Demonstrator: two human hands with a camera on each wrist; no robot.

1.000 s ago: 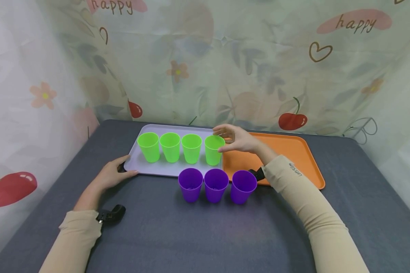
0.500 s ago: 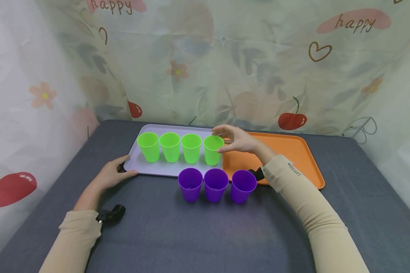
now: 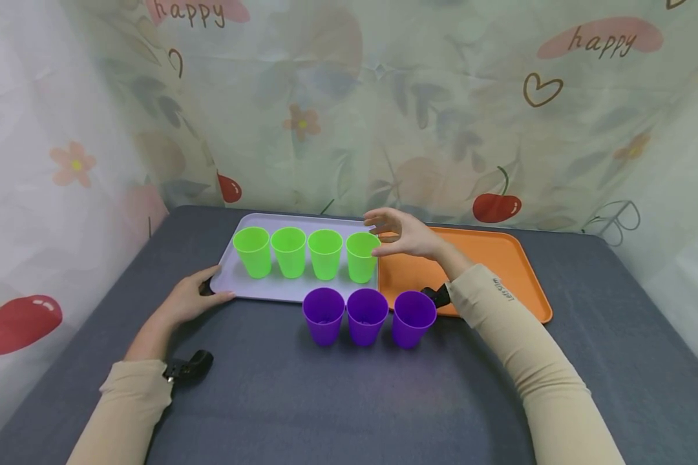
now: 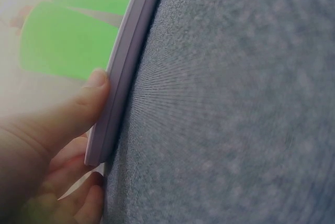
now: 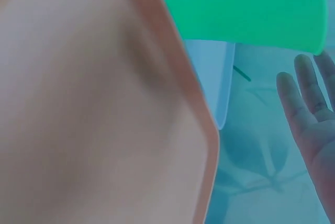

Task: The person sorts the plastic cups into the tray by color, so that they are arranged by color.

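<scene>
Several green cups stand upright in a row on the lavender tray (image 3: pixel 302 292); the rightmost green cup (image 3: pixel 362 259) is close to the tray's right edge. Beside that cup's rim, my right hand (image 3: pixel 410 237) hovers with fingers spread and holds nothing. In the right wrist view, straight fingers (image 5: pixel 298 96) show near the green cup (image 5: pixel 246 12). My left hand (image 3: pixel 181 298) holds the tray's near left corner. The left wrist view has the thumb (image 4: pixel 94 90) against the rim and the other fingers round the corner, partly hidden.
Three purple cups (image 3: pixel 368 316) stand in a row on the dark tablecloth (image 3: pixel 326 407), just in front of the trays. An orange tray (image 3: pixel 488 258) adjoins the lavender one on the right, partly under my right arm. A patterned curtain (image 3: pixel 349 129) hangs behind.
The rightmost green cup has shifted very slightly left. My right hand has let go of it and drawn back a little to the right. My left hand stays in place.
</scene>
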